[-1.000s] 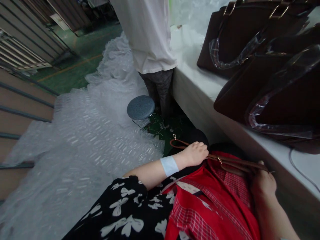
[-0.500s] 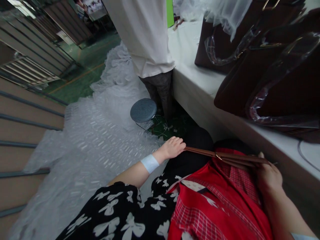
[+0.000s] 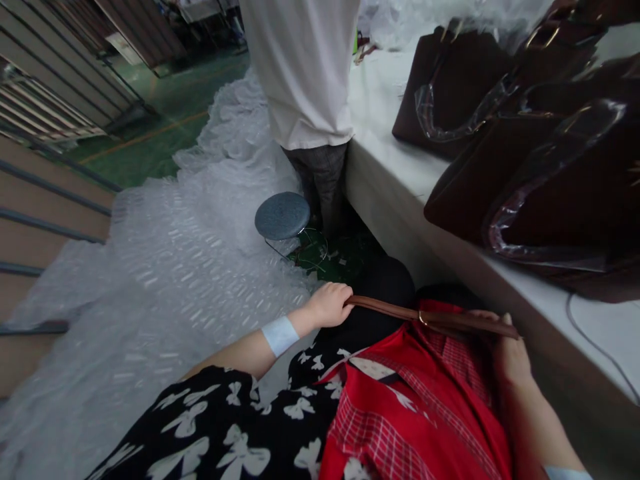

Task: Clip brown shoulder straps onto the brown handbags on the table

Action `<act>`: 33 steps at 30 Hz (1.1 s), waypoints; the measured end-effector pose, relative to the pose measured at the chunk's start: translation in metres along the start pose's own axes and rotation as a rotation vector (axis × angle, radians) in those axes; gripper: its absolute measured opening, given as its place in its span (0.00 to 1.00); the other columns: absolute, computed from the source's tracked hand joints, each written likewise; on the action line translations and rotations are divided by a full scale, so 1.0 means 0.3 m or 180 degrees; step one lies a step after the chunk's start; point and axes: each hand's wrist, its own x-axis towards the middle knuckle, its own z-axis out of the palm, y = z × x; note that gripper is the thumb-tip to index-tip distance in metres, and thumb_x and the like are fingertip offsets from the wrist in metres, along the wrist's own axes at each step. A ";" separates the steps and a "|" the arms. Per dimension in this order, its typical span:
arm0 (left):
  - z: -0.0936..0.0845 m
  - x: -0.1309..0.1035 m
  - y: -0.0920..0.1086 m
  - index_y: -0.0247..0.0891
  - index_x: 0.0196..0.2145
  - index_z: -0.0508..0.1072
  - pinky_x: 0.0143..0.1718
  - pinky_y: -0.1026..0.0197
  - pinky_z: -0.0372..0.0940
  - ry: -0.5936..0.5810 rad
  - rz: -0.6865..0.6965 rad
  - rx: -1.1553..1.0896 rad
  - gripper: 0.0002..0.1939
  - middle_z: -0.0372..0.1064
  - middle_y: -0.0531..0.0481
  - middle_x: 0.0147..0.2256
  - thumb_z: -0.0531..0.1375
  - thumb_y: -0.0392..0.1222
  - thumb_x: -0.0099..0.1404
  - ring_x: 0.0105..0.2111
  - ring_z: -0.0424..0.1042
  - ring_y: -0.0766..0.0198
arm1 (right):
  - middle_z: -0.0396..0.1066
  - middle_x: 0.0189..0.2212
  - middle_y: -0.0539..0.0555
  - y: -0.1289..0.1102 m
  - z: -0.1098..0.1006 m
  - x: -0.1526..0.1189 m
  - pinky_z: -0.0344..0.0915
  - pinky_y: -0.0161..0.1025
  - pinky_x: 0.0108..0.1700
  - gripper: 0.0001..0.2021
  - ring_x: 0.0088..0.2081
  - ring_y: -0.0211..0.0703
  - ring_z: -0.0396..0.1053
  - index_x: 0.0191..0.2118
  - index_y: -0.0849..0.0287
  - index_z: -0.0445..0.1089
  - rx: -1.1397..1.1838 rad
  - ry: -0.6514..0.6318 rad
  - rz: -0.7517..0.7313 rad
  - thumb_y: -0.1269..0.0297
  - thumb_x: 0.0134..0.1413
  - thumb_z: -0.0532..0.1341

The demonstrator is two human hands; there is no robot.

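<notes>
A brown leather strap (image 3: 383,307) with a gold-coloured metal ring (image 3: 423,318) stretches across my lap, above the red apron (image 3: 390,400). My left hand (image 3: 331,304) is closed round its far-left end. At the other end, my right hand (image 3: 511,350) grips the folded strap, the thumb lying along its top. Between the hands the strap runs nearly straight, and its layers lie close together. The tips of the strap inside my fists are hidden.
Dark brown handbags (image 3: 530,180) with plastic-wrapped handles stand on the white table (image 3: 373,100) at right. A round blue-grey stool (image 3: 283,215) stands ahead, by a person in a white shirt (image 3: 305,73). Clear bubble packaging (image 3: 165,280) heaps on the floor at left, beside a slatted rack (image 3: 45,227).
Both hands and the strap have shifted left in the view. The strap's layers, spread apart near my right hand before, now lie closer together. The view has turned slightly.
</notes>
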 end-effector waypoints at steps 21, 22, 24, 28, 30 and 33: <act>0.132 0.004 -0.127 0.35 0.38 0.69 0.40 0.53 0.65 0.0135 -0.0311 -0.0133 0.04 0.72 0.39 0.36 0.56 0.36 0.65 0.40 0.72 0.50 | 0.75 0.25 0.63 0.432 -0.419 -0.262 0.68 0.54 0.28 0.19 0.29 0.64 0.76 0.32 0.50 0.75 -0.3408 -0.0100 -0.0105 0.53 0.56 0.47; 0.136 0.010 -0.123 0.35 0.38 0.69 0.41 0.53 0.65 0.0128 -0.0285 -0.0171 0.04 0.72 0.39 0.37 0.57 0.37 0.65 0.41 0.72 0.50 | 0.75 0.26 0.64 0.484 -0.462 -0.294 0.68 0.56 0.30 0.19 0.31 0.67 0.76 0.29 0.49 0.74 -0.3323 -0.0069 -0.0034 0.52 0.54 0.47; 0.134 0.024 -0.110 0.36 0.38 0.69 0.42 0.53 0.65 0.0128 -0.0226 -0.0254 0.05 0.72 0.40 0.38 0.59 0.37 0.64 0.42 0.72 0.50 | 0.74 0.25 0.64 0.561 -0.514 -0.348 0.69 0.59 0.33 0.18 0.31 0.70 0.76 0.24 0.48 0.71 -0.3109 -0.0081 0.0221 0.51 0.52 0.48; 0.099 0.038 -0.123 0.37 0.39 0.70 0.40 0.56 0.65 0.0162 -0.0269 -0.0571 0.07 0.73 0.44 0.36 0.59 0.41 0.63 0.38 0.73 0.54 | 0.76 0.27 0.60 0.557 -0.490 -0.373 0.71 0.57 0.35 0.11 0.33 0.68 0.76 0.26 0.46 0.69 -0.2461 -0.0483 0.0388 0.51 0.44 0.53; 0.077 0.030 -0.168 0.38 0.38 0.70 0.36 0.59 0.65 -0.0031 -0.0338 -0.1325 0.11 0.73 0.47 0.33 0.62 0.46 0.61 0.34 0.73 0.59 | 0.76 0.32 0.58 0.465 -0.434 -0.355 0.72 0.55 0.36 0.14 0.35 0.65 0.77 0.35 0.47 0.71 -0.2382 -0.0507 0.0192 0.52 0.41 0.55; 0.060 -0.001 -0.255 0.37 0.37 0.73 0.36 0.62 0.66 -0.0672 -0.0386 -0.2956 0.18 0.75 0.49 0.33 0.67 0.52 0.54 0.33 0.74 0.62 | 0.76 0.36 0.57 0.253 -0.314 -0.315 0.71 0.49 0.32 0.24 0.32 0.57 0.76 0.50 0.51 0.68 -0.2379 -0.0467 -0.0200 0.50 0.48 0.55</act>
